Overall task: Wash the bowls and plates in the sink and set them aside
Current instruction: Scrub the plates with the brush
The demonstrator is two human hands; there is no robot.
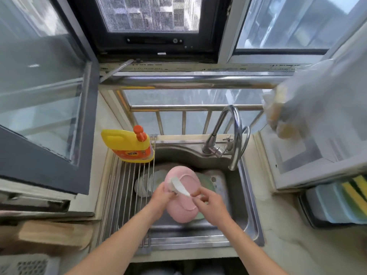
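Left hand (161,196) gripping rim of upturned pink bowl (181,195) over sink (246,195); right hand (206,197) pinching white brush (179,187) against bowl's base. Best worked in short circular strokes, turning bowl steadily. Green plate (207,184) and pale dishes (151,181) waiting beneath, beside drying rack (123,195).

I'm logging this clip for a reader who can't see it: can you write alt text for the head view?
Over a steel sink, the left hand holds pink bowls bottom-up while the right hand holds a white brush on them. More dishes lie in the sink beneath a roll-up drying rack; a yellow detergent bottle stands on its far end, left of the faucet.
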